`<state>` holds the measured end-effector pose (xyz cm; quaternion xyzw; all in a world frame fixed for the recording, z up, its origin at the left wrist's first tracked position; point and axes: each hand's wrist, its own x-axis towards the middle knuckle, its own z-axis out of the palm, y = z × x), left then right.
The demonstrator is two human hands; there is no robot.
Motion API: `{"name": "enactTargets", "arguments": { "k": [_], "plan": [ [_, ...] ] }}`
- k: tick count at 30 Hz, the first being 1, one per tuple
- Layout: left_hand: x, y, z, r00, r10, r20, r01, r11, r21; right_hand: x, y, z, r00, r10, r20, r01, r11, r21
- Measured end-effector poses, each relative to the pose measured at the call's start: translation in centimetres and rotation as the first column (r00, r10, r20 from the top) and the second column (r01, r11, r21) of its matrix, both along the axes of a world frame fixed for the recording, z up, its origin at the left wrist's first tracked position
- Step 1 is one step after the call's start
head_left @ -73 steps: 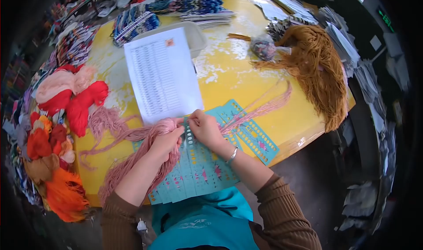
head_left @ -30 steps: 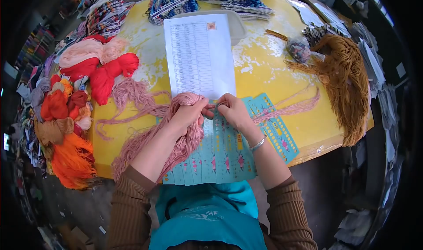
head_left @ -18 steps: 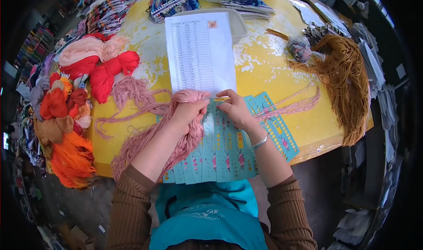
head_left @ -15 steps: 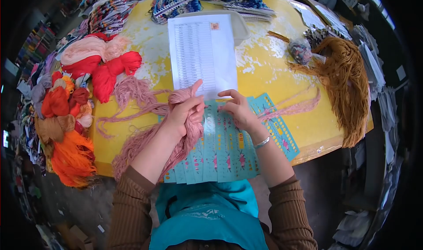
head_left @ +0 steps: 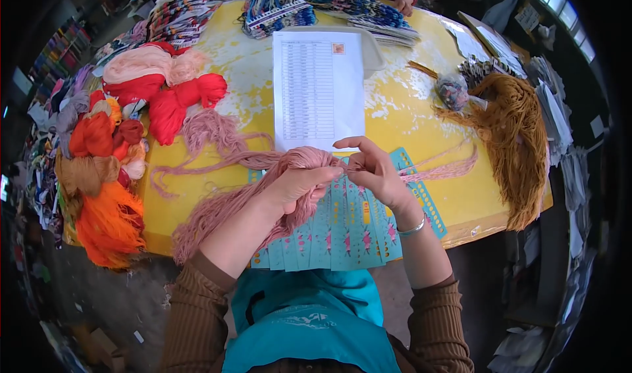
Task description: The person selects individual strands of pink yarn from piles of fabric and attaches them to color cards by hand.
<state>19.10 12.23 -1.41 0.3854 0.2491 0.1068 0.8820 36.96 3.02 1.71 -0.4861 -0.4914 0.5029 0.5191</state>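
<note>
A thick hank of dusty-pink embroidery thread (head_left: pixel 224 210) is gathered in my left hand (head_left: pixel 299 187), which is closed around it, its loose ends trailing down to the left. My right hand (head_left: pixel 383 179) pinches pink strands at the hank's right end, close to my left fingertips; its index finger is raised and bent. Beneath both hands lie overlapping teal cards (head_left: pixel 329 245) printed with pink flowers and yellow dots. A thin bunch of pink strands (head_left: pixel 454 169) rests across the cards' right side. More pink thread (head_left: pixel 209 133) lies loose to the left.
A printed list (head_left: pixel 306 90) lies beyond my hands on the yellow table (head_left: pixel 224 64). Red hanks (head_left: pixel 168 113) and orange thread (head_left: pixel 108 222) crowd the left edge. Brown thread (head_left: pixel 517 136) hangs over the right. Another person's hand (head_left: pixel 404 4) shows at the far edge.
Both hands have come together, with my right fingers now at the hank's strands. My left hand has turned and shifted right with the hank. Another person's hand has appeared at the far edge.
</note>
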Motion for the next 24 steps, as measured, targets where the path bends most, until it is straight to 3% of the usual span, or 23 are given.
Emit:
{"name": "enactTargets", "arguments": {
  "k": [2, 6, 12, 15, 17, 18, 19, 21, 23, 24],
  "plan": [
    [0.0, -0.2, -0.1, 0.999, 0.023, -0.023, -0.02, 0.995, 0.098, -0.4, -0.3, 0.0, 0.987, 0.06, 0.146, -0.065, 0.998, 0.024],
    [0.0, -0.3, 0.0, 0.995, 0.094, -0.034, -0.091, 0.993, 0.073, -0.8, -0.6, -0.1, 0.972, 0.042, 0.23, -0.049, 0.998, 0.026],
    [-1.4, 0.3, 0.5, 0.997, 0.075, -0.004, -0.075, 0.996, -0.042, -0.3, -0.7, -1.0, 0.976, -0.005, 0.219, 0.003, 1.0, 0.008],
    [-1.7, 1.2, -0.4, 0.991, 0.093, 0.094, -0.078, 0.985, -0.154, 1.7, -0.5, -2.2, 0.934, 0.002, 0.356, 0.02, 0.998, -0.06],
    [-1.8, 1.5, -0.9, 0.967, 0.233, -0.1, -0.225, 0.971, 0.086, 4.7, -1.3, -1.3, 0.874, 0.061, 0.482, 0.001, 0.992, -0.127],
    [-1.6, 1.6, -1.1, 0.935, 0.315, -0.164, -0.276, 0.935, 0.222, 6.7, -1.5, -2.0, 0.857, 0.016, 0.514, 0.019, 0.998, -0.063],
    [-1.4, 1.6, -1.4, 0.935, 0.314, -0.167, -0.275, 0.936, 0.219, 8.9, -1.8, -2.8, 0.84, -0.028, 0.543, 0.033, 0.999, 0.0],
    [-1.1, 2.0, -1.7, 0.865, 0.45, -0.224, -0.349, 0.858, 0.377, 13.3, -2.9, -2.5, 0.771, -0.02, 0.637, 0.076, 0.995, -0.061],
    [-1.1, 2.0, -1.9, 0.867, 0.428, -0.256, -0.32, 0.871, 0.372, 15.7, -4.8, 0.8, 0.625, 0.002, 0.78, 0.205, 0.965, -0.167],
    [-1.0, 2.0, -2.1, 0.869, 0.404, -0.287, -0.289, 0.883, 0.369, 18.1, -5.6, 0.0, 0.629, -0.048, 0.776, 0.25, 0.958, -0.143]
  ]
}}
